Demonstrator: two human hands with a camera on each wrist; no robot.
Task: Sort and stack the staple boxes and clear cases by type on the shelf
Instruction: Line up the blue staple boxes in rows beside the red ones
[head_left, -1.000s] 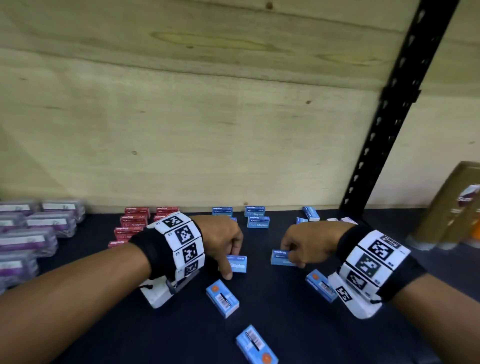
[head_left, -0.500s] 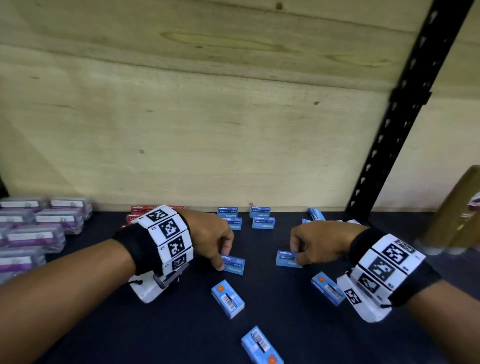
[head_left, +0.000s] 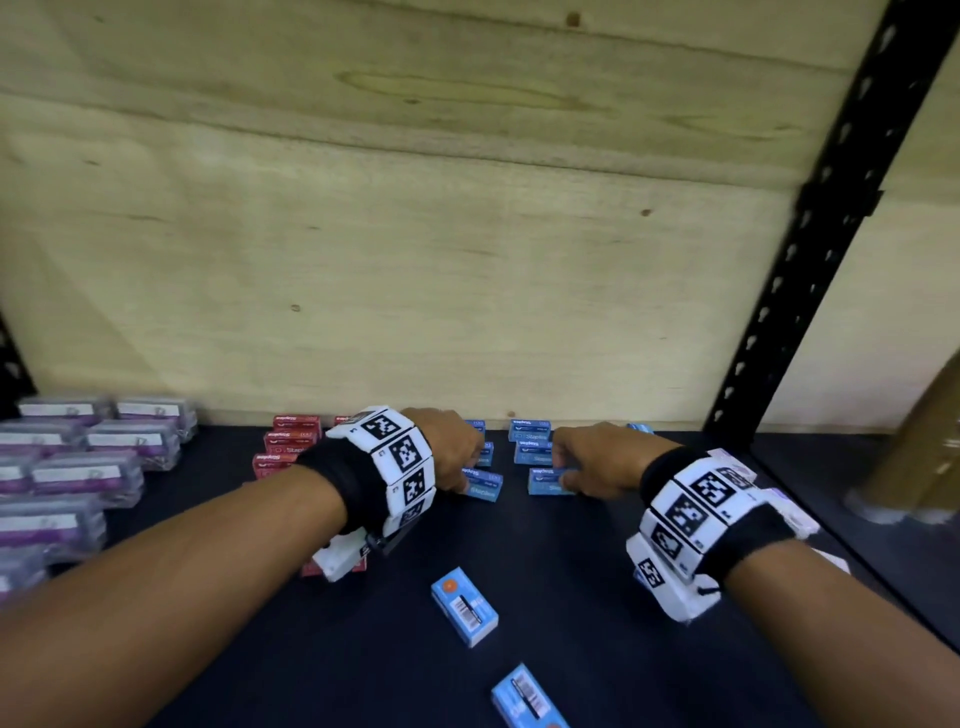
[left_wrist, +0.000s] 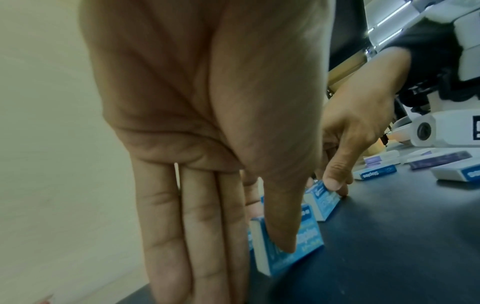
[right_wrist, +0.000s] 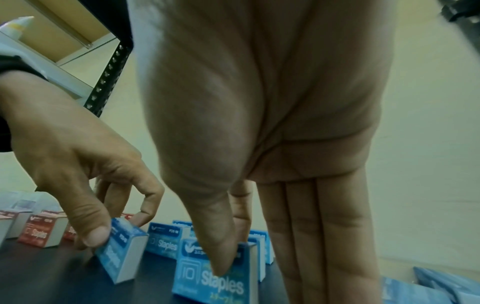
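My left hand (head_left: 457, 457) pinches a blue staple box (head_left: 483, 486) between thumb and fingers, near two rows of blue boxes (head_left: 530, 441) by the back wall. The left wrist view shows the thumb on that box (left_wrist: 288, 246). My right hand (head_left: 592, 460) pinches another blue staple box (head_left: 545, 480), seen with the thumb on its face (right_wrist: 215, 275). Both boxes touch or hover just above the dark shelf (head_left: 571, 597). Red staple boxes (head_left: 285, 444) sit left of the blue rows. Clear cases with purple labels (head_left: 83, 462) are grouped at far left.
Two loose blue boxes lie label-up near the front, one (head_left: 464, 605) at centre and another (head_left: 527, 699) at the bottom edge. A black perforated upright (head_left: 810, 234) stands at right, a brown cardboard tube (head_left: 924, 441) beyond it. Plywood backs the shelf.
Both hands have carried their blue boxes away from me toward the blue rows at the back wall. The head view has tilted slightly.
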